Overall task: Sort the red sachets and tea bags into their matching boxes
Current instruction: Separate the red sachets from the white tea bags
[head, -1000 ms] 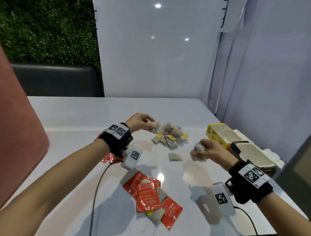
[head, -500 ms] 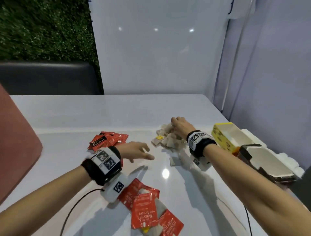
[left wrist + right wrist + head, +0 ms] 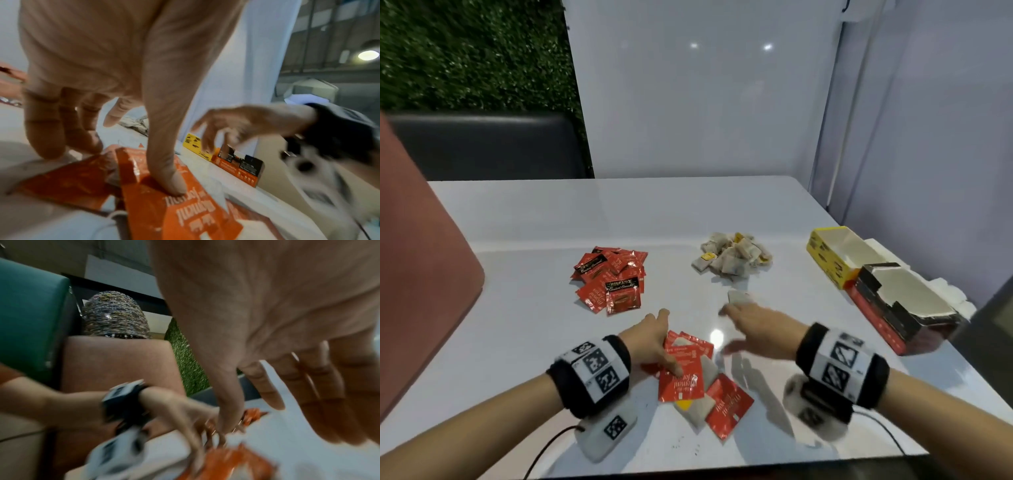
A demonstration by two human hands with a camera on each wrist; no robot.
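Observation:
A heap of red sachets (image 3: pixel 613 281) lies mid-left on the white table (image 3: pixel 517 240), with a heap of tea bags (image 3: pixel 732 260) mid-right. Nearest me is a small mixed pile (image 3: pixel 688 387) of red sachets over a tea bag (image 3: pixel 693 411). My left hand (image 3: pixel 654 339) is on that pile: its thumb (image 3: pixel 164 162) presses the top red sachet (image 3: pixel 174 211) and its bent fingers touch down beside it. My right hand (image 3: pixel 746 322) hovers blurred just right of the pile, fingers (image 3: pixel 308 394) spread and empty. One loose tea bag (image 3: pixel 738 297) lies beyond its fingertips.
An open yellow box (image 3: pixel 832 257) and an open red-and-black box (image 3: pixel 900 308) stand along the table's right edge. A pink chair back (image 3: pixel 414 257) rises at the left, with a dark bench (image 3: pixel 482 147) behind the table. Thin cables (image 3: pixel 544 455) trail from both wrists.
Both hands have drawn back from the tea bag heap toward me. The left has come down onto the near mixed pile. The right, which held a tea bag a second ago, is empty.

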